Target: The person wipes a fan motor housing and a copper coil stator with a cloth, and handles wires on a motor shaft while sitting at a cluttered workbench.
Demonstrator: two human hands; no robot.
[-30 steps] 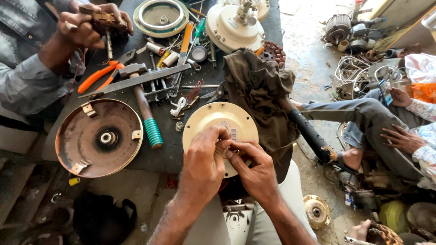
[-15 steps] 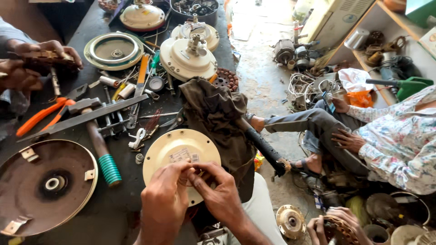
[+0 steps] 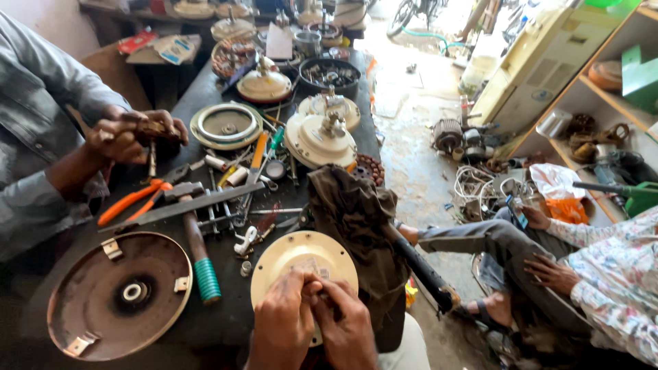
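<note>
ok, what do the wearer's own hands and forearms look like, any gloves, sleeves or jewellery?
Both are bare: the left hand and right hand wear no gloves, and no ring, watch or bracelet shows. The visible parts of the forearms carry no sleeves. The fingers look smudged with dark grime. Anything above the frame's lower edge is out of sight.

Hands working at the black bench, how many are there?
4: the person's left hand and right hand meet over the cream round cover; a co-worker's two hands are at far left.
</note>
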